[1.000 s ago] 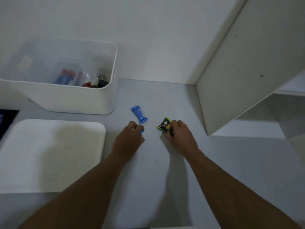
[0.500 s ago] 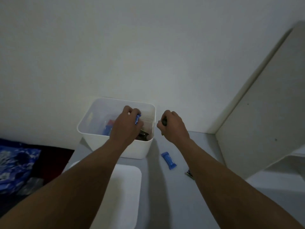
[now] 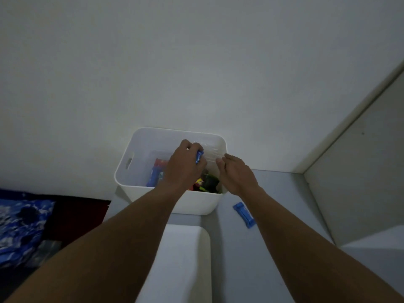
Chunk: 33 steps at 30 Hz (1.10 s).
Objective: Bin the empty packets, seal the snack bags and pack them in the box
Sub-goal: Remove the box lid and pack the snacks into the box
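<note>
Binning step: the left hand (image 3: 185, 167) hangs over the white tub (image 3: 196, 204) with a small blue packet (image 3: 199, 156) at its fingertips, held above the opening, I judge, so that it can fall straight in
Left hand: fingers curled round the blue packet, knuckles up, over the tub's middle
Right hand: the right hand (image 3: 237, 173) is at 3 o'clock from the left one and apart from it, over the tub's right rim; its fingers are relaxed and point down, with nothing seen in them
Tub contents: a green and black packet (image 3: 211, 183) lies at the 5 o'clock corner below the right hand, red and blue packets (image 3: 158, 171) lie toward 8 o'clock, and a clear bag (image 3: 211, 153) leans on the far wall at 1 o'clock
Loose packet: a second blue packet (image 3: 243, 215) lies flat on the grey table (image 3: 284, 184) at 4 o'clock from the tub, just beside the right forearm, not yet gathered
White lid: the white lid (image 3: 185, 259) lies flat at 6 o'clock from the tub, probably left off to keep the mouth free
Surroundings: a white panel (image 3: 360, 182) at 3 o'clock, a blue patterned cloth (image 3: 21, 224) at 8 o'clock
Progress: judged partway; whether the clear bag is sealed cannot be told
</note>
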Motion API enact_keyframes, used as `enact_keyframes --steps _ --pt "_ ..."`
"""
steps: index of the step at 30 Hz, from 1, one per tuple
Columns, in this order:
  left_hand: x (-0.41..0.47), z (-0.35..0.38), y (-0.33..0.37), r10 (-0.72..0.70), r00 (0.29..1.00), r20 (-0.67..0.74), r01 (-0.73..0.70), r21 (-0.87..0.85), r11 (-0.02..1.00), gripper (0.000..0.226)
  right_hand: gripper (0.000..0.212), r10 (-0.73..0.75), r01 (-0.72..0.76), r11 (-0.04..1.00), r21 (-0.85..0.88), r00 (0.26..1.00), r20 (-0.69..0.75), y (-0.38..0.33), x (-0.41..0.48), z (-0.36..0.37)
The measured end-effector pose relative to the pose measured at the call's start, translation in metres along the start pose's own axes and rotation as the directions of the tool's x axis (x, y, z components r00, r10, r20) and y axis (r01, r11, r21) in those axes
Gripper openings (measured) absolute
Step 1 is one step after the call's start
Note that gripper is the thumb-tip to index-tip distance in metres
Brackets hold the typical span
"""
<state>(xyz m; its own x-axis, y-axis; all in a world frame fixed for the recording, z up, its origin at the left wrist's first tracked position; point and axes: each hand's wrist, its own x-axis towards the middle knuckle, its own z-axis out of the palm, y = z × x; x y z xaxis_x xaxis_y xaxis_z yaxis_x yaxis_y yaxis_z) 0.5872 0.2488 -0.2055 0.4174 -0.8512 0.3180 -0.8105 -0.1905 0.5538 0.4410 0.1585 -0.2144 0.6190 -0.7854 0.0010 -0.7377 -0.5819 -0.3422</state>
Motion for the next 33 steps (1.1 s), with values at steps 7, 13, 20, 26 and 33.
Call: enact_keyframes --steps 7,13,20,26,33 --pt "-0.005 0.009 -0.007 0.012 0.993 0.115 -0.033 0.18 0.983 0.049 0.065 0.033 -0.037 0.999 0.017 0.987 0.16 0.009 -0.009 -0.007" --pt "-0.028 0.011 0.006 0.071 0.99 0.125 -0.108 0.314 0.943 0.056 0.075 0.042 -0.063 0.992 0.113 0.982 0.184 0.027 -0.02 -0.01" --pt "-0.096 0.057 0.071 0.324 0.946 0.021 -0.319 0.256 0.913 0.047 0.073 0.152 -0.186 0.969 0.16 0.968 0.201 0.1 -0.06 -0.016" --pt "-0.125 0.154 0.091 0.268 0.952 0.149 -0.291 0.169 0.942 0.048 0.062 0.208 -0.226 0.973 0.037 0.941 0.268 0.184 -0.103 0.017" --pt "-0.119 0.242 0.066 0.041 0.907 0.42 -0.217 0.379 0.9 0.058 0.038 0.14 -0.117 0.989 -0.086 0.931 0.337 0.245 -0.135 0.067"
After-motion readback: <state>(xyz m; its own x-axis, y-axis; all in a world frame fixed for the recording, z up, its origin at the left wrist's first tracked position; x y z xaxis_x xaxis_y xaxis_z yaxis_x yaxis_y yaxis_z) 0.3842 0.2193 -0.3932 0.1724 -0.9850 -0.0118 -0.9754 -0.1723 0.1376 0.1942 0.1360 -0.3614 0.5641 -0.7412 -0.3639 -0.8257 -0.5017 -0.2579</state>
